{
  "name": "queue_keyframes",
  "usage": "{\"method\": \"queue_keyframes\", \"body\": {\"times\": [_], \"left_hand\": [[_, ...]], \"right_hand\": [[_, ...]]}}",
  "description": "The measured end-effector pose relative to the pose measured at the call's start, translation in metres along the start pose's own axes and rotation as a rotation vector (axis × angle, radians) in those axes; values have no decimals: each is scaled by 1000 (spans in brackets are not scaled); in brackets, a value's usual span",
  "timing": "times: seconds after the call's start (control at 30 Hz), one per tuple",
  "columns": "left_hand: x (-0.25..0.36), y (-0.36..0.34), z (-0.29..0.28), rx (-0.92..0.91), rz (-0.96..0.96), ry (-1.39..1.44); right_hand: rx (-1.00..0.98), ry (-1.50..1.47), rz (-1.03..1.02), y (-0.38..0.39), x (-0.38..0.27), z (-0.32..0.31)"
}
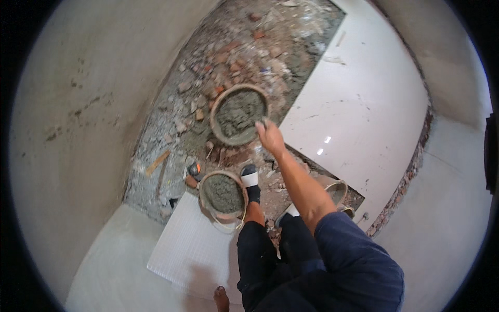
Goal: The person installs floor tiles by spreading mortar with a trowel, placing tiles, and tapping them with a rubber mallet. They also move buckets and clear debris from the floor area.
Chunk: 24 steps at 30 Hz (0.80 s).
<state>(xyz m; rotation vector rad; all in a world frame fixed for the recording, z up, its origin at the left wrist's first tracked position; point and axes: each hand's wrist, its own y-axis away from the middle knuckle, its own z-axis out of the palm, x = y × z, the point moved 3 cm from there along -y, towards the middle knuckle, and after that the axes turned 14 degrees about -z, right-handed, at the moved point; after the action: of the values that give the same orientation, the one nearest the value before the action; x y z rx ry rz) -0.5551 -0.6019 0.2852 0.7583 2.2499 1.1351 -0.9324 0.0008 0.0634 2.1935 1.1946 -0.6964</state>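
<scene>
My right hand [270,137] reaches forward to the right rim of a round bucket [216,125], its fingers closed there. Grey wet mortar [240,111] fills most of that bucket, which stands on the rubble. Nearer my feet is a second bucket [204,200] of mortar, its handle hanging down over the near side. At the lower edge, what looks like my left hand [221,299] hangs by my leg, away from both buckets. Only a small, dark part of it shows, so its grip is unclear.
Broken brick and rubble [218,67] cover the ground ahead. Large glossy white tiles [364,104] lie to the right, with another pale tile [192,244] at the near left. A plastered wall [104,104] rises on the left. Another bucket [337,193] stands partly behind my right arm.
</scene>
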Motion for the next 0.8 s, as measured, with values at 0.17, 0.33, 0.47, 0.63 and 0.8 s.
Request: {"method": "queue_keyframes", "body": {"times": [0.17,0.33,0.47,0.63,0.8], "left_hand": [[58,-38,-20,1,130,67],[99,-61,-36,99,270,3],[129,-40,-35,200,474,37],[155,36,-6,181,702,-369],[201,102,55,251,953,-571]], "right_hand": [[-156,-94,284,177,53,-83],[-180,-118,627,375,110,-172],[122,-112,735,528,143,-223],[306,-376,840,713,172,-259],[519,-498,1204,905,208,-223]]}}
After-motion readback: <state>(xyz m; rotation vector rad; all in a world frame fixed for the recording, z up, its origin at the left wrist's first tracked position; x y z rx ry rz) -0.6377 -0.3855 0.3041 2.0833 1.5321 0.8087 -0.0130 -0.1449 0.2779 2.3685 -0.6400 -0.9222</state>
